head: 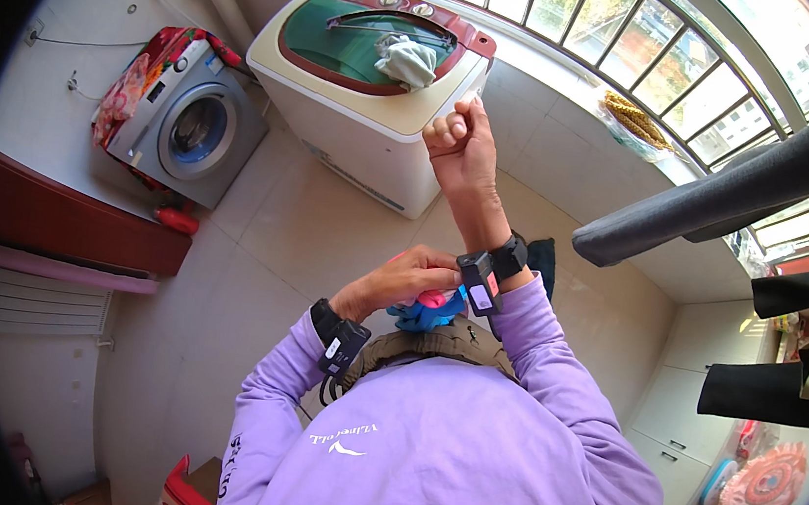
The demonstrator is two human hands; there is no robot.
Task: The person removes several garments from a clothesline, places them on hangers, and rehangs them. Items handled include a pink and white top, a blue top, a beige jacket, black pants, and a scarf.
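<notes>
My right hand [463, 140] is raised near the front right corner of a top-loading washing machine [360, 111], its fingers curled and nothing visible in them. A black strapped device [481, 283] sits on my right forearm. With bent fingers, my left hand [413, 279] reaches across to that device and touches its side; the fingertips are partly hidden. Below the left hand, a bundle of blue and pink cloth [428, 313] lies against my waist. A crumpled pale grey cloth [406, 60] rests on the machine's green lid. Another black device [343, 346] is strapped to my left wrist.
A front-loading washing machine [199, 129] stands at the left, partly draped with red floral cloth [122, 101]. Dark clothes [706, 199] hang at the right. Behind are a barred window and a sill with braided tan items [633, 121]. A red box [183, 495] stands at lower left.
</notes>
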